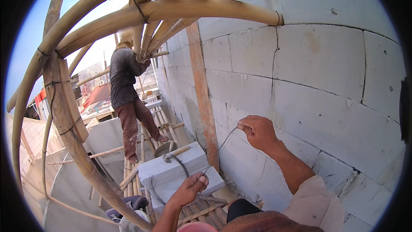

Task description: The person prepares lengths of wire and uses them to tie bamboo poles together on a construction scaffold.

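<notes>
A thin dark cord [223, 147], string or wire, runs between my two hands in a slack curve. My right hand [259, 132] pinches its upper end, raised in front of the block wall. Lower and to the left, my left hand [188, 190] is closed on the other end, above pale lightweight blocks [169, 173]. On the top block lies a short tool with a wooden handle [178, 151], with a dark strand bundle [182, 165] beside it. Another bundle of loose thin strands [155, 191] hangs over the block's left side, near my left wrist.
A wall of pale blocks [317, 60] rises close on the right. Bamboo poles [206, 10] cross overhead, and a bamboo post [88, 167] stands at left. Further along the bamboo platform [161, 118], a co-worker [123, 75] stands facing the wall. A dark cloth bundle [128, 205] lies lower left.
</notes>
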Demonstrator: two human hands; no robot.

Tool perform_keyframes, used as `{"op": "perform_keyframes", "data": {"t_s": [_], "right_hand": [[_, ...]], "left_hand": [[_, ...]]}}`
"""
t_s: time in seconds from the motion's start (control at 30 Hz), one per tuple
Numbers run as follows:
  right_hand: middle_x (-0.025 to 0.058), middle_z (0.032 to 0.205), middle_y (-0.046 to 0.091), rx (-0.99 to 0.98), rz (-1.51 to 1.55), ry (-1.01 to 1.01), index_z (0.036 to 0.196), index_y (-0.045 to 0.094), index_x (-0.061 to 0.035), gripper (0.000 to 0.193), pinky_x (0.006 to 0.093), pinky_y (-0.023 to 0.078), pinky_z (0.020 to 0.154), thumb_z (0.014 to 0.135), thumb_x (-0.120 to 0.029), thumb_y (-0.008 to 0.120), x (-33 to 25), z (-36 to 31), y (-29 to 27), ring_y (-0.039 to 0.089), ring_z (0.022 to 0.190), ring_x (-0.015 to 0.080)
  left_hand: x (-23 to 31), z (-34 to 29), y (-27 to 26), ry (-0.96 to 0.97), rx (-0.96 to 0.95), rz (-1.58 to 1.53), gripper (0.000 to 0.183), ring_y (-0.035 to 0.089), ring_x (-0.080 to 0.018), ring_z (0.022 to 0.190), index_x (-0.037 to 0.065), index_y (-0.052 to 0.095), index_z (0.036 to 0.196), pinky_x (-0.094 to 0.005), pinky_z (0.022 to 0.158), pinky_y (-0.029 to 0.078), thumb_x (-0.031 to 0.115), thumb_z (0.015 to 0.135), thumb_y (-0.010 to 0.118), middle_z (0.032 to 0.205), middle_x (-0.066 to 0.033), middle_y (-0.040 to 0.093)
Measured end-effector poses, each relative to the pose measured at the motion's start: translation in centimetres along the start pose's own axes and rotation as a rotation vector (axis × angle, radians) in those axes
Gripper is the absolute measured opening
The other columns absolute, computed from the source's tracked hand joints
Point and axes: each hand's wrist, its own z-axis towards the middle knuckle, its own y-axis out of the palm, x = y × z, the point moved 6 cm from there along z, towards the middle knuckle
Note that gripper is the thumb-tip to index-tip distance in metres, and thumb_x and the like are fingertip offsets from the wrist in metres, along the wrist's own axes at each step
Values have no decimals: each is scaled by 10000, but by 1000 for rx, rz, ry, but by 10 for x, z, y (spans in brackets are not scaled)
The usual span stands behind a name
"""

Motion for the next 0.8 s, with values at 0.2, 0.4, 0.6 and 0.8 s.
{"op": "perform_keyframes", "data": {"t_s": [0.2,0.4,0.6,0.8], "right_hand": [[126,888,763,43,135,127,952,758,-7,91,338,545,674,897,-20,686,5,19,-16,718,761,253],[80,851,752,-87,316,296,953,753,-8,118,302,509,721,954,-86,665,36,23,-17,661,766,158],[43,795,708,-65,306,389,929,738,-2,148,291,469,728,964,-128,671,32,16,-30,587,761,126],[55,823,731,-137,245,395,948,751,9,123,279,485,741,947,-89,676,38,7,-30,619,774,119]], "left_hand": [[38,-6,-13,95,68,402,324,492,-131,768,27,568,951,-297,734,435,300,1100,476,829,-6,525],[51,10,-40,273,140,567,270,504,-149,751,5,634,1066,-329,713,439,262,1061,552,823,-22,573],[28,5,-53,-1,16,-30,314,487,-122,768,22,663,1223,-272,728,429,275,1054,589,883,-14,567],[37,-8,-24,324,101,579,308,662,-361,1114,-1,635,1303,-373,999,475,96,1070,459,1199,-221,703]]}}
